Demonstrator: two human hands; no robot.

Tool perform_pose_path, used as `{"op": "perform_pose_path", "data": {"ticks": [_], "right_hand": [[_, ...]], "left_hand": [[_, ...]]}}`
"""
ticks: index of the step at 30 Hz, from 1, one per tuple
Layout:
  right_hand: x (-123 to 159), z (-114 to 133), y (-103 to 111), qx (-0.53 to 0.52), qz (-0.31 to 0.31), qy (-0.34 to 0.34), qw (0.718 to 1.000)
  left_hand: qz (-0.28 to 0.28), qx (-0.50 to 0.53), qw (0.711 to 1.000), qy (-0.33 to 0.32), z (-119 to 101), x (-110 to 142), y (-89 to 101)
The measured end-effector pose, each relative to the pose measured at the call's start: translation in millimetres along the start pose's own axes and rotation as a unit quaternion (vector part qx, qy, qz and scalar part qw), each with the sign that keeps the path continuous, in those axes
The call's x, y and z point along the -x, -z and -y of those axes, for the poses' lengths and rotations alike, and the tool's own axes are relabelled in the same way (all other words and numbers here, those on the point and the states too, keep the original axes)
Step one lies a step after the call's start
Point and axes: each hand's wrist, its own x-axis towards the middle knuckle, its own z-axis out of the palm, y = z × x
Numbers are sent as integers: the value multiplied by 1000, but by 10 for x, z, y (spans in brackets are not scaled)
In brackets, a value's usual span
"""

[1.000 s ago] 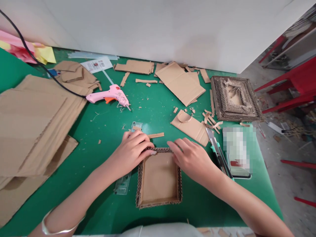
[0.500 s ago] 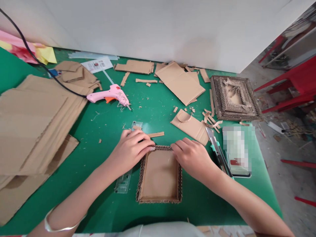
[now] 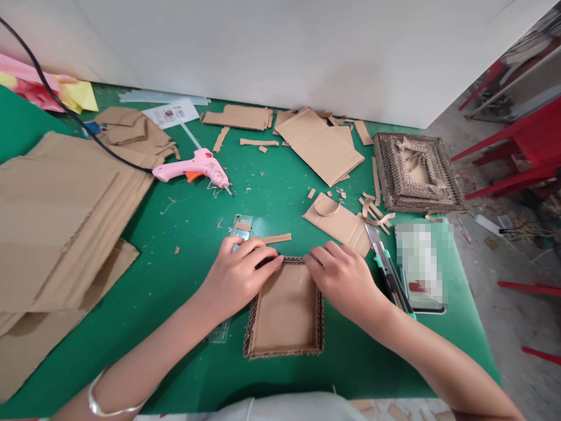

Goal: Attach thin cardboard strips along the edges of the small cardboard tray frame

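Observation:
A shallow cardboard box (image 3: pixel 287 316) with corrugated edges lies flat on the green table in front of me. My left hand (image 3: pixel 245 266) pinches its far wall near the left corner, the fingertips partly hidden. At the far right corner, my right hand (image 3: pixel 339 269) has its fingers curled over the same wall. A clear ruler (image 3: pixel 219 332) lies partly under my left hand, and a thin cardboard strip (image 3: pixel 277 238) rests just beyond the box. Right of my right hand is a green and black utility knife (image 3: pixel 388 275) with its blade out.
A pink glue gun (image 3: pixel 197 168) lies at the back left, its black cord crossing stacked cardboard sheets (image 3: pixel 56 222). Cardboard offcuts (image 3: pixel 324 149) are strewn along the back. A decorated corrugated cardboard frame (image 3: pixel 416 172) sits at the right, behind a phone (image 3: pixel 421 269).
My left hand has slid slightly right and nearer along the box's far wall, uncovering more of the ruler's far end. The right hand has hardly moved.

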Motion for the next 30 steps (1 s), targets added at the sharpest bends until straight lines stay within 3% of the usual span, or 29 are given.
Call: {"op": "perform_pose_path", "data": {"ticks": [4, 14, 30], "right_hand": [[1, -16, -15, -9, -5, 4, 1000], [6, -13, -24, -24, -16, 5, 1000], [-5, -17, -32, -54, 34, 5, 998]], "left_hand": [[-12, -10, 1000, -12, 2, 15, -42], [-10, 82, 996, 29, 53, 20, -82], [1, 101, 995, 26, 62, 5, -100]]}}
